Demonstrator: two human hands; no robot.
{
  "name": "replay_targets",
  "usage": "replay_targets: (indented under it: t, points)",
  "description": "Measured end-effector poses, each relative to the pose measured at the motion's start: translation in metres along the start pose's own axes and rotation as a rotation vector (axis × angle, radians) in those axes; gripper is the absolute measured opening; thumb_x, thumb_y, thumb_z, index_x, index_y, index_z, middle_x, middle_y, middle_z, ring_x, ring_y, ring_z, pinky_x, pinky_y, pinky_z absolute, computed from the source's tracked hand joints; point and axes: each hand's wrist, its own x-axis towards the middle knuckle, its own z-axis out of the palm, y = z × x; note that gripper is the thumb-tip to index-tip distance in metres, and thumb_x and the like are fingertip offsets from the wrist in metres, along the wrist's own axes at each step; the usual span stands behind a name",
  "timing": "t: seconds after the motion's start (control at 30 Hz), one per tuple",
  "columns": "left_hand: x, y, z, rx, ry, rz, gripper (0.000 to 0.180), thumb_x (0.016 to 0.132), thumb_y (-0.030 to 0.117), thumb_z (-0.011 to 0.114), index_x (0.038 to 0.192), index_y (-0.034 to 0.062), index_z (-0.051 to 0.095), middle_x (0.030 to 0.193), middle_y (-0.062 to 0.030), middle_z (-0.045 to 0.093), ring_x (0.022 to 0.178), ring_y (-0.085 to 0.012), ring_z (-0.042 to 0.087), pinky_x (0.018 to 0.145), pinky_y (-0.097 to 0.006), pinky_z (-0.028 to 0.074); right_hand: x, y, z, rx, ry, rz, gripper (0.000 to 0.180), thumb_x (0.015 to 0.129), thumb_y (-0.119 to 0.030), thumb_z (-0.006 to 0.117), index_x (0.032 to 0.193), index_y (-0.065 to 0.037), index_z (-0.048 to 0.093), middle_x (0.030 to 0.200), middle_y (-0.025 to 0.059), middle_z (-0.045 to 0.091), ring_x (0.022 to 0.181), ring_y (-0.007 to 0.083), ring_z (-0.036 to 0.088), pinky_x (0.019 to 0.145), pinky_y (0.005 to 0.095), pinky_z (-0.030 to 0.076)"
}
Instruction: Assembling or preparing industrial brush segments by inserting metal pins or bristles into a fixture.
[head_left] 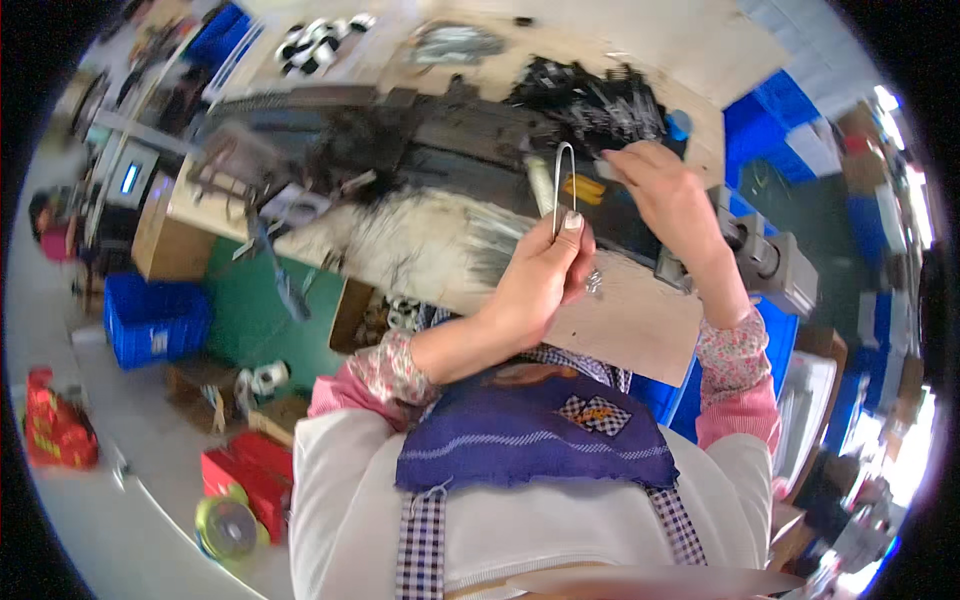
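My left hand [545, 275] is closed, thumb pressed down, on a thin metal wire bent into a long narrow loop [565, 175]. The loop stands up from the fingers, its rounded end pointing away from me. To its right, my right hand [660, 190] is raised over the dark machine bed [465, 135], fingers drawn together; what they pinch, if anything, is blurred. A yellow part [583, 189] lies between the wire and that hand. Just beyond is a heap of black bristle-like strands [590, 100]. Below my left hand lie several thin pale wires [492, 245].
The wooden bench [400, 240] carries a grey machine part [775, 265] at right, black-and-white rolls [322, 43] and a clear bag [455, 44] at the back. Blue crates [155, 318] stand on the floor at left, with a red box [250, 475] and a small fan [226, 525].
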Motion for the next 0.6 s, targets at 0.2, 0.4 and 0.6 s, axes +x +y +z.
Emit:
replay_targets:
  t: [0.2,0.4,0.6]
  points:
    - [-0.014,0.096,-0.045,-0.752,-0.192,0.119,0.024,0.098,0.030,0.047,0.104,0.0089,0.057,0.069,0.0018,0.040,0.042,-0.0040,0.027,0.035,-0.021,0.018,0.003,-0.006,0.003,-0.219,-0.021,-0.084,0.020,0.073,-0.005,0.059,0.093,-0.003,0.061,0.083,0.0070,0.055,0.082,0.0240,0.058,0.071,0.0326,0.051]
    - [-0.042,0.063,-0.093,0.272,0.044,0.357,0.024,0.095,0.025,0.052,0.099,0.0055,0.066,0.069,-0.0023,0.060,0.047,-0.0044,0.038,0.044,-0.021,0.031,0.013,0.025,-0.001,-0.108,0.112,-0.022,0.015,0.072,-0.004,0.062,0.087,-0.001,0.058,0.084,0.0115,0.059,0.085,0.0289,0.059,0.072,0.0386,0.051]
    - [0.075,0.021,-0.014,1.131,-0.271,0.231,0.026,0.085,0.026,0.059,0.088,0.0040,0.072,0.066,-0.0146,0.063,0.057,-0.0184,0.059,0.057,-0.031,0.044,0.053,0.085,-0.017,-0.458,-0.192,0.357,0.019,0.085,-0.017,0.059,0.096,-0.001,0.062,0.091,0.0144,0.060,0.089,0.0328,0.059,0.077,0.0388,0.050]
